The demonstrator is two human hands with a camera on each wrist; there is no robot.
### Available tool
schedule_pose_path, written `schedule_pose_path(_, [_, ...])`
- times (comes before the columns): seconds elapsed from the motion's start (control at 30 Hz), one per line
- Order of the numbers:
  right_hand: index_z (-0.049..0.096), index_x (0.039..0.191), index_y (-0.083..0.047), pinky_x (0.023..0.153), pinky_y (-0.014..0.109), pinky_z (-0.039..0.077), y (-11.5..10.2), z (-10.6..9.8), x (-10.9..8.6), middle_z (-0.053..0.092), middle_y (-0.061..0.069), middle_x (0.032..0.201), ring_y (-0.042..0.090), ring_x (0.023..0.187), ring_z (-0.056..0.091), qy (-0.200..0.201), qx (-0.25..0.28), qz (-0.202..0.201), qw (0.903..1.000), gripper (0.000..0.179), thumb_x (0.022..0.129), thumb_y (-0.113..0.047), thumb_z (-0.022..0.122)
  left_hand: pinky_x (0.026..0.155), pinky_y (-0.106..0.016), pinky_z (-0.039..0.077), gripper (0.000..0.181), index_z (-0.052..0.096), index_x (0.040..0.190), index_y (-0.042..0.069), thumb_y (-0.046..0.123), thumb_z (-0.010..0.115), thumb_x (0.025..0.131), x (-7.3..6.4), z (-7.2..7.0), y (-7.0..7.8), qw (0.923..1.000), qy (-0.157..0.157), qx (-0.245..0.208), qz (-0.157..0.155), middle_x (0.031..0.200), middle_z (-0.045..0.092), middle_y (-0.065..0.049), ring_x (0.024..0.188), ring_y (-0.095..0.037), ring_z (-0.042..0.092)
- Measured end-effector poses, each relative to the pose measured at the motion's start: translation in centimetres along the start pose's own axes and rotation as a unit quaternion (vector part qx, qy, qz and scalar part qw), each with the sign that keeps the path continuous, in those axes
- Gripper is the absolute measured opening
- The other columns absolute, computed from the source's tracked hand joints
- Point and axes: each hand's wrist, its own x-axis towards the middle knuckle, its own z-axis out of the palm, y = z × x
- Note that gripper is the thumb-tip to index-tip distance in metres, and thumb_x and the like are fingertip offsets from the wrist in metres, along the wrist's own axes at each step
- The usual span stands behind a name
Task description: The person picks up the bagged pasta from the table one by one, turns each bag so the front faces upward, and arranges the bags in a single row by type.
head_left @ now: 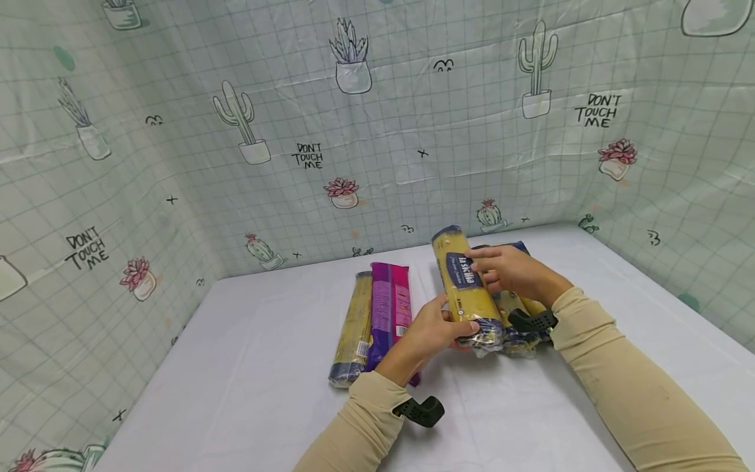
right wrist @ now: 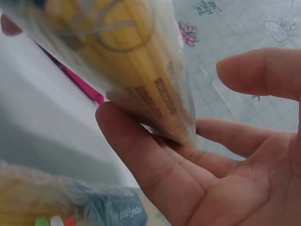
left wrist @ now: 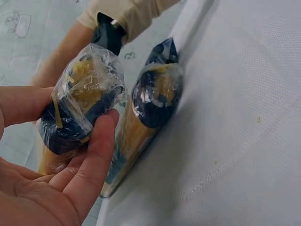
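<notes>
A yellow pack of spaghetti (head_left: 479,304) with dark blue ends and a blue label is held up at a tilt over the table. My left hand (head_left: 429,333) grips its near end, thumb on top and fingers beneath; the left wrist view shows the crinkled clear wrapper (left wrist: 89,94) of that end. Against the pack's right side, the fingers of my right hand (head_left: 512,271) rest lightly. In the right wrist view the right thumb (right wrist: 254,73) stands away from the pack. Similar pasta packs (head_left: 512,303) lie under and beside it, partly hidden by the right hand.
Left of the hands, another yellow pasta pack (head_left: 352,324) lies alongside a purple and pink packet (head_left: 383,305) on the white tabletop (head_left: 259,367). A cactus-print sheet (head_left: 389,124) hangs behind and along the sides. Tiny yellow crumbs (left wrist: 258,119) dot the tabletop.
</notes>
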Motion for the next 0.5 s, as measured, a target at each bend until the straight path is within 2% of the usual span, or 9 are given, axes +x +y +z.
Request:
schedule_pose_path(0.2, [0.031,0.156,-0.003,0.089,0.038,0.055,0.6,0.0,0.0,0.047,0.030,0.144,0.025,0.110,0.061,-0.002,-0.078,-0.002,0.9969,0.064,0.099,-0.012,0.058,0.077,-0.037,0.059,0.046,0.057,0.129,0.018,0.014,0.078,0.089,-0.3,0.7,-0.2,0.9994,0.015,0.032,-0.004,0.097,0.073,-0.002,0.088,-0.019,0.070])
schedule_pose_path(0.5, [0.035,0.152,0.003,0.085,0.041,0.057,1.3,0.3,0.2,0.050,0.031,0.138,0.027,0.104,0.065,0.009,-0.085,-0.006,0.9963,0.062,0.097,-0.009,0.062,0.078,-0.038,0.059,0.046,0.055,0.133,0.011,0.011,0.074,0.092,-0.3,0.7,-0.3,0.9995,0.012,0.030,-0.003,0.101,0.072,-0.005,0.090,-0.020,0.070])
